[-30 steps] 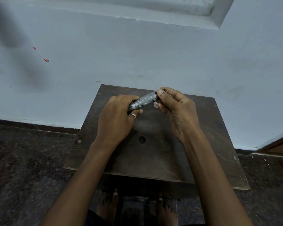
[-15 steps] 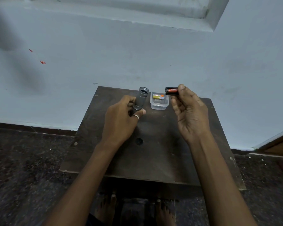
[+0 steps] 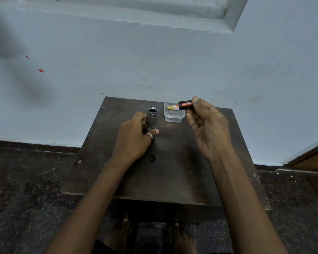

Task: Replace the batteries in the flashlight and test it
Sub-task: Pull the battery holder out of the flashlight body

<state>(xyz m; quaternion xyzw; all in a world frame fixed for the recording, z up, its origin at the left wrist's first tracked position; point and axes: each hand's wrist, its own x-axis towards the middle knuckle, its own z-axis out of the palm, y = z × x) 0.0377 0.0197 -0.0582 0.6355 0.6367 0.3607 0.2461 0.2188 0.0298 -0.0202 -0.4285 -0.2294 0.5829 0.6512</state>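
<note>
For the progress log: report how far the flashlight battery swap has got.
Done: the flashlight tube is open, its threaded mouth dark and apparently empty. In hand: the left hand grips the tube upright; the right hand pinches a black-and-red battery by the clear container. Left, likely: load the yellow battery lying in that container, close the tube, test the light.

R hand [image 3: 209, 131] has pulled battery holder [image 3: 185, 105] out of flashlight [image 3: 151, 118], now upright w/ open end.

Cannot see flashlight body [image 3: 151, 118] base inside left hand [image 3: 134, 138], nor battery pack [image 3: 185, 105] end behind right hand [image 3: 207, 129]; cannot read yellow batteries' [image 3: 172, 107] print.
</note>
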